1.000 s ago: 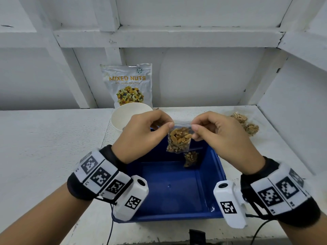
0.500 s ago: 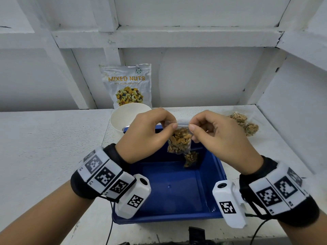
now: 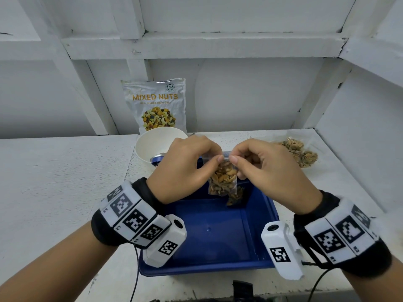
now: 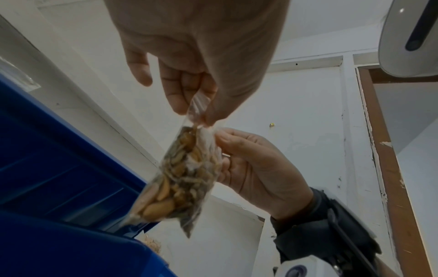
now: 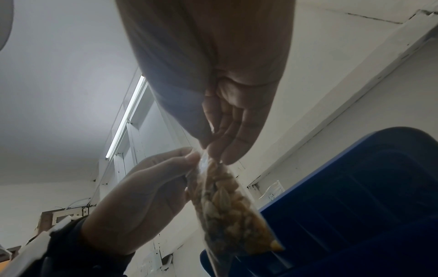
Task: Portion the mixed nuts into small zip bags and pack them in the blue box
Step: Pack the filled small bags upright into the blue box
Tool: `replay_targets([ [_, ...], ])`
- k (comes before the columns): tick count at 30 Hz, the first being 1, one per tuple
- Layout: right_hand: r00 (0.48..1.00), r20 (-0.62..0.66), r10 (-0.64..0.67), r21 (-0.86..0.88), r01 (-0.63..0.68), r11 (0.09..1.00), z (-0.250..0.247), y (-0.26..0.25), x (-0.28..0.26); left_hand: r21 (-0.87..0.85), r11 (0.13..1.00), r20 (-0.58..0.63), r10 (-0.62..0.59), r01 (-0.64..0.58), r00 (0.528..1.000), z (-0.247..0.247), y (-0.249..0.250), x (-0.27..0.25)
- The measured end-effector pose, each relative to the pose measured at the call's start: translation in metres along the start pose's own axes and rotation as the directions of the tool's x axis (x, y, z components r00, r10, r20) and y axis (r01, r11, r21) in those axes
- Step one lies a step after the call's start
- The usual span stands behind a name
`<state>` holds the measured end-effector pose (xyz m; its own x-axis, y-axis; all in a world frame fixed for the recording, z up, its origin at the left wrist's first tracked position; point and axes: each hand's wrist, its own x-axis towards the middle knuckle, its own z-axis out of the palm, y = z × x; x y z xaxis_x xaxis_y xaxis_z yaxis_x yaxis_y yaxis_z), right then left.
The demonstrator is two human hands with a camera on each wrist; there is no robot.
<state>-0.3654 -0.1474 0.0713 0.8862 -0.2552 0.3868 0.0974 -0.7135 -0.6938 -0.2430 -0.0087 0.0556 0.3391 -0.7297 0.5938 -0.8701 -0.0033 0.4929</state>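
Note:
A small clear zip bag [image 3: 222, 179] filled with mixed nuts hangs over the far end of the blue box [image 3: 209, 232]. My left hand [image 3: 214, 158] pinches the bag's top strip from the left, and my right hand [image 3: 236, 159] pinches it from the right, thumbs almost touching. The wrist views show the same bag [image 4: 180, 180] [image 5: 227, 208] dangling from both pinches, left hand [image 4: 201, 112] and right hand [image 5: 213, 148] at its top. Another nut-filled bag [image 3: 235, 196] lies inside the box at the far wall, partly hidden behind the held one.
A white bowl [image 3: 150, 144] stands behind my left hand, with the MIXED NUTS pouch [image 3: 156, 105] upright against the wall behind it. More filled nut bags [image 3: 301, 152] lie at the back right of the white shelf. A wall closes the right side.
Both hands have drawn closer together along the bag's top strip; the right thumb has slid left toward the left thumb. The bag stays hanging over the box.

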Motion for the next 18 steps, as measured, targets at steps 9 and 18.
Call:
replay_targets([
  [9,0.999,0.014,-0.047,-0.025,0.048,0.999,0.0009,0.0037,0.0003,-0.03,0.999,0.035,-0.026,0.027,0.999,0.0002,0.0027,-0.0012],
  [18,0.999,0.036,0.016,0.039,-0.018,0.999,0.0015,0.0028,0.0031,-0.017,1.0,0.011,0.002,-0.002,1.0,0.0031,0.0036,0.0017],
])
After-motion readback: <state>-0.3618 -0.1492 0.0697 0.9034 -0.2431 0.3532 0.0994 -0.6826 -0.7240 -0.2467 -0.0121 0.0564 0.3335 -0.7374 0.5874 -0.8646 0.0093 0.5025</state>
